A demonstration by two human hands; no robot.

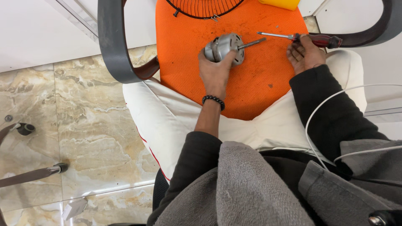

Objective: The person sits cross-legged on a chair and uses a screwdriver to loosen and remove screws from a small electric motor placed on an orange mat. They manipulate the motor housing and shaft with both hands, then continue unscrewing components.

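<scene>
Left hand (215, 71) grips a small metal motor (224, 48) on an orange chair seat (259, 79); right hand (305, 53) closes around a red-handled screwdriver (301, 38), seemingly. Steadying the motor firmly suits screw work.

Both hands (215, 71) (304, 54) closed in grip

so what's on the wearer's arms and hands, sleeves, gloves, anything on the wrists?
Both hands bare, no gloves. Left hand has a black beaded bracelet at the wrist, with its black sleeve pushed up past the forearm. Right hand has a black sleeve down to the wrist.
</scene>
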